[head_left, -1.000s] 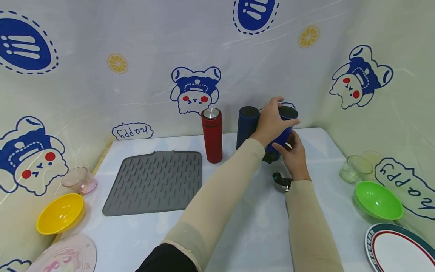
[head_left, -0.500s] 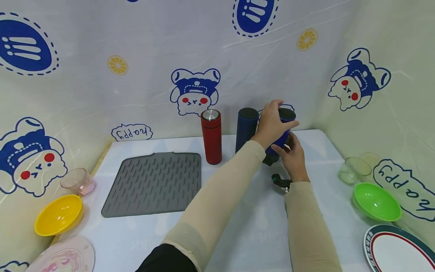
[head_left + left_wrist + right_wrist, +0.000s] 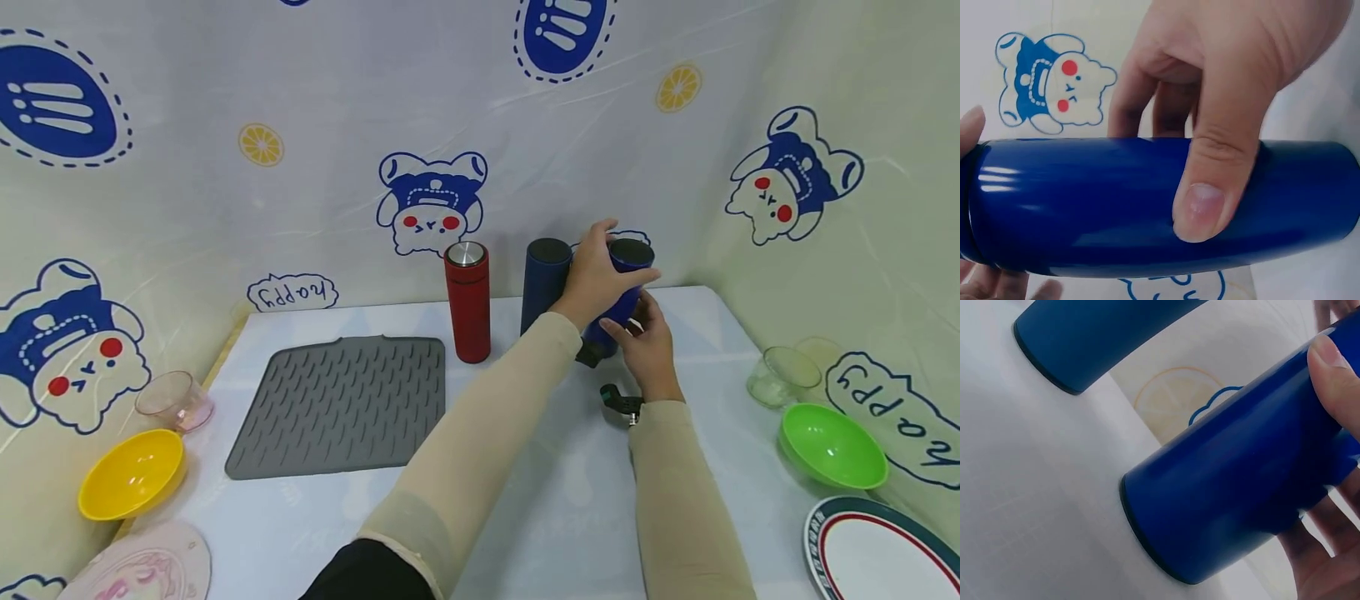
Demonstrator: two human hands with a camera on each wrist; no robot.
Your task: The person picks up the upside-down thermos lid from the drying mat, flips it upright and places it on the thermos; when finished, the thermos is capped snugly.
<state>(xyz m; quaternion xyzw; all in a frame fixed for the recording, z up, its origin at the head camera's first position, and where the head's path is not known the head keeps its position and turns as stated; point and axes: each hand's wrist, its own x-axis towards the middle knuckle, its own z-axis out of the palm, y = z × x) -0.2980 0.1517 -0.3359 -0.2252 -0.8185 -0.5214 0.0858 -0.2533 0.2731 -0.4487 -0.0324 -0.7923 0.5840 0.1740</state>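
A glossy blue thermos flask (image 3: 621, 310) with a dark top stands at the back right of the table. Around its upper end, my left hand (image 3: 600, 279) has its thumb on the right side and its fingers behind. Lower down, my right hand (image 3: 651, 350) grips the body. The left wrist view has the right hand's thumb (image 3: 1204, 209) pressed on the flask, with left fingertips (image 3: 969, 128) at the lid end. In the right wrist view, the flask's dark-rimmed base is right at the tabletop. A darker blue thermos flask (image 3: 545, 279) stands just left of it.
A red thermos flask (image 3: 468, 312) and a grey ridged mat (image 3: 341, 408) are further left. Along the left edge are a pink glass (image 3: 176, 402), yellow bowl (image 3: 135, 475) and pink plate (image 3: 146, 571). A green glass (image 3: 783, 379), green bowl (image 3: 832, 446) and white plate (image 3: 892, 554) line the right.
The top of the blue flask has shifted very slightly left, along with the left hand. Both hands keep hold of it, and the other things stay in place.
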